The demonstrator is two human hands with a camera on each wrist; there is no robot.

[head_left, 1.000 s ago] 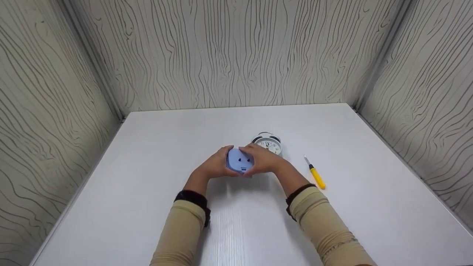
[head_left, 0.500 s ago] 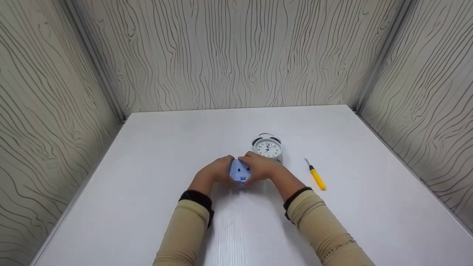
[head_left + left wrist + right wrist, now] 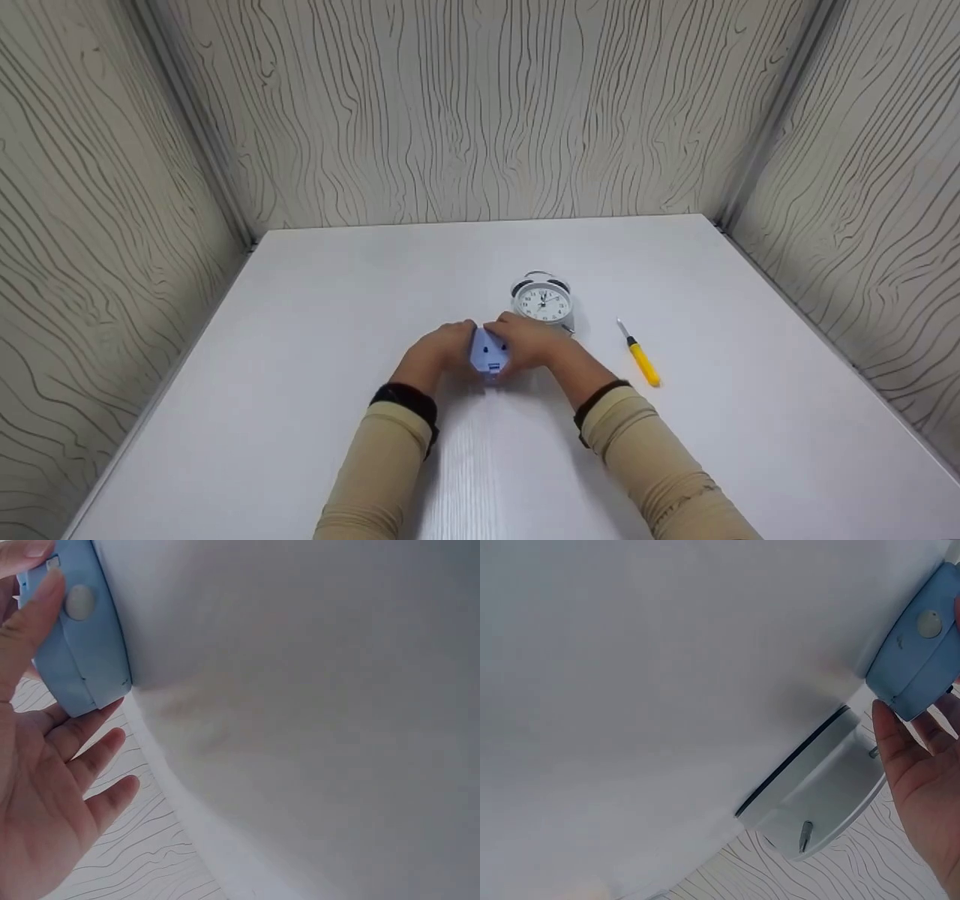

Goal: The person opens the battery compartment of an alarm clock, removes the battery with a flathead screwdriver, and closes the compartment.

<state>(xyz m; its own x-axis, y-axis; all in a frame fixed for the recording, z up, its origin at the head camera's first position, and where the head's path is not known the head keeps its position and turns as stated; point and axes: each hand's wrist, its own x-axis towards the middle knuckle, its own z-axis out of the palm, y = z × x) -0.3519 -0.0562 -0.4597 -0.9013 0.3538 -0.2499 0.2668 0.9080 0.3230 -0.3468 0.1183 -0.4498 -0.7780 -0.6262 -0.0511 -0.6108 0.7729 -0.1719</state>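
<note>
A light blue rounded plastic case (image 3: 487,354) stands between both hands near the middle of the white table (image 3: 337,300). Its upper side shows two small black knobs and a little latch; a round pale button sits on its side in the wrist views. My left hand (image 3: 448,346) grips it from the left, thumb (image 3: 34,626) on the near side and some fingers spread loosely. From the right, my right hand (image 3: 531,343) holds it with curled fingers. In both wrist views the case's lower edge lies right at the table top.
Just behind the right hand stands a white twin-bell alarm clock (image 3: 543,301). A screwdriver with a yellow and black handle (image 3: 643,362) lies farther right. Wood-grain patterned walls (image 3: 480,112) enclose the table's back and sides.
Both hands have brought the blue case down and toward me, onto the table top. The alarm clock's face has come into fuller view; the screwdriver has stayed put.
</note>
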